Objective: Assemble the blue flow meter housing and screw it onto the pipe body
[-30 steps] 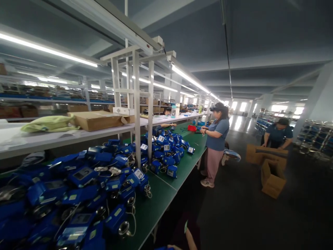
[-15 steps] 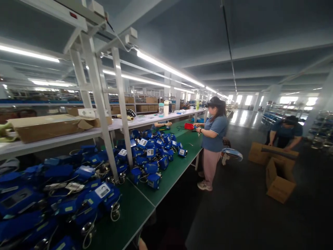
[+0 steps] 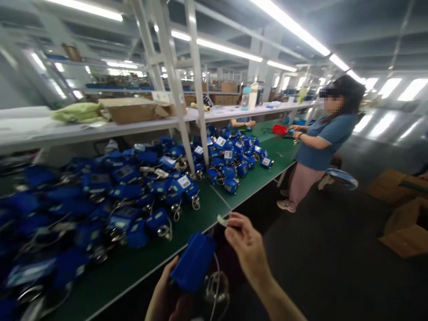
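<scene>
My left hand [image 3: 163, 292] grips a blue meter-like device [image 3: 195, 263] from its left side, low in the view, in front of the table edge. The device has a boxy blue housing, a round metal fitting [image 3: 216, 285] below and a thin white cable. Between the thumb and fingers of my right hand [image 3: 246, 249], a small pale green sticker [image 3: 222, 220] is pinched, just above and right of the housing. Many similar blue devices [image 3: 125, 191] lie heaped on the green tabletop [image 3: 190, 216] to the left, some with white labelled faces.
A white shelf [image 3: 214, 115] on metal posts runs above the table, carrying a cardboard box [image 3: 130, 110], a green cloth [image 3: 78, 113] and bottles [image 3: 253, 96]. One co-worker [image 3: 321, 138] stands farther along; another person's arms [image 3: 243, 123] reach in behind. Open cartons [image 3: 406, 227] stand on the floor at right.
The view has swung down and left. My hands have come into view, the left with a blue device and the right with a small sticker.
</scene>
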The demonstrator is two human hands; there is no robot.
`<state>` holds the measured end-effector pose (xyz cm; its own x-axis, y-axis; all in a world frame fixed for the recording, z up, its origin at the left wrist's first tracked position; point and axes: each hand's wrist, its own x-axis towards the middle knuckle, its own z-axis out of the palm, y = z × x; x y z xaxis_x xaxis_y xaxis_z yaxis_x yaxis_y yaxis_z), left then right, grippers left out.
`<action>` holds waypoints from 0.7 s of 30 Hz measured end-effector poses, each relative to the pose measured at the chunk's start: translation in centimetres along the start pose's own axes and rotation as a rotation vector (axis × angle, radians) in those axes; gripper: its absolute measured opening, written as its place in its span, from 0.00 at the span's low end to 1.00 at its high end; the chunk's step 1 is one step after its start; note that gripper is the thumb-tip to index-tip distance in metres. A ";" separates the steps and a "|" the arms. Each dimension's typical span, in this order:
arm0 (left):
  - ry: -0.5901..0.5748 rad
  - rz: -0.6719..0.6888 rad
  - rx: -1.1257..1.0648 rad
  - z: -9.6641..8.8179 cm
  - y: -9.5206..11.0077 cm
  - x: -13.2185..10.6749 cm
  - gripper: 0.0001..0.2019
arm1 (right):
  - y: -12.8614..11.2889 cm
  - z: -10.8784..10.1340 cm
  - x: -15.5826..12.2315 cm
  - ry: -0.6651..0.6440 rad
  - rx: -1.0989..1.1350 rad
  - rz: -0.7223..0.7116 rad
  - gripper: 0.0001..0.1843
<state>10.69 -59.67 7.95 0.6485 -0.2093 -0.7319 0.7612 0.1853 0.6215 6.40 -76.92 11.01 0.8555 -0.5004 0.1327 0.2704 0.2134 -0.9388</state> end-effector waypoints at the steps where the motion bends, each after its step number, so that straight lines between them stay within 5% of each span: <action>1: -0.044 -0.045 -0.033 -0.7 -0.1 0.7 0.27 | -0.6 -0.2 0.5 -0.022 -0.034 0.006 0.15; 4: -0.404 -0.152 -0.167 -2.5 -0.1 2.1 0.33 | -1.8 0.0 1.5 -0.210 -0.085 0.122 0.12; 6: -0.500 -0.167 -0.205 -3.3 0.0 2.3 0.35 | -2.2 0.8 1.5 -0.341 -0.112 0.210 0.11; 12: -0.483 -0.175 -0.147 -4.8 0.5 1.9 0.39 | -1.6 3.0 1.6 -0.611 -0.257 0.326 0.13; 21: -0.501 -0.198 -0.097 -6.1 0.3 2.2 0.38 | -1.3 3.7 2.4 -0.759 -0.354 0.349 0.13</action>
<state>12.26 -54.19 4.81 0.4339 -0.6767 -0.5948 0.8804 0.1784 0.4393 9.74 -75.25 13.70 0.9584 0.2584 -0.1211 -0.1028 -0.0835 -0.9912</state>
